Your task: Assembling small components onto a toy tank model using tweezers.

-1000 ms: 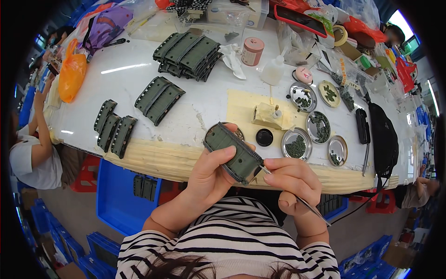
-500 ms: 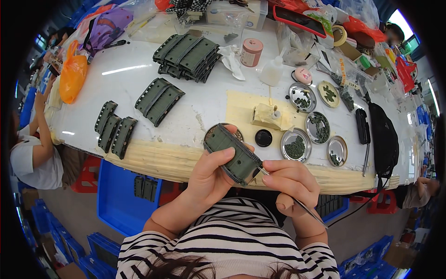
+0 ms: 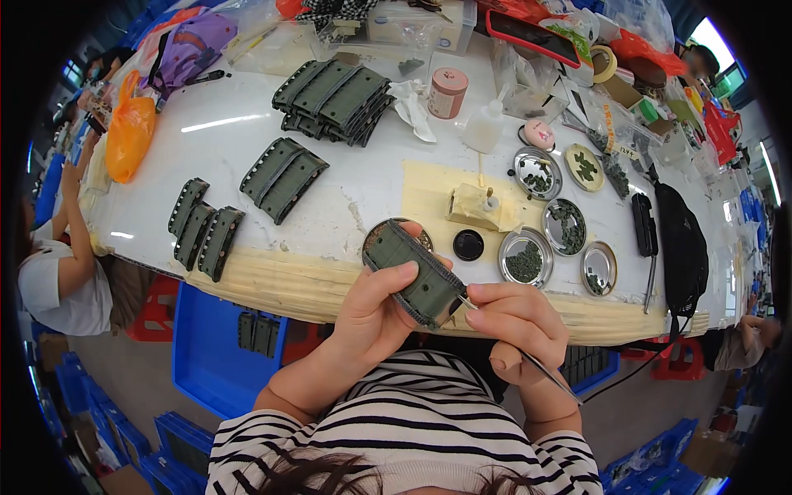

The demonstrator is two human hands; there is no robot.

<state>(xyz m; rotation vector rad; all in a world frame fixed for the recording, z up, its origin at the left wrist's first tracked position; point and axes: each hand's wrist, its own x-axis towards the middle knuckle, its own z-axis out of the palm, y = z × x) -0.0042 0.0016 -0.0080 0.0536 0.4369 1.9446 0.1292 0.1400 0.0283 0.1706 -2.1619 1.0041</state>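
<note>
In the head view, just below the middle of the frame, the left hand (image 3: 375, 309) is closed around a green strap piece (image 3: 415, 274), held tilted above the desk (image 3: 247, 157) edge. The right hand (image 3: 518, 323) is pinched shut on thin metal tweezers (image 3: 528, 356), their tip touching the piece's lower end. Small metal dishes (image 3: 528, 257) of green bits sit right of centre; a stack of green pieces (image 3: 334, 99) lies at upper centre.
</note>
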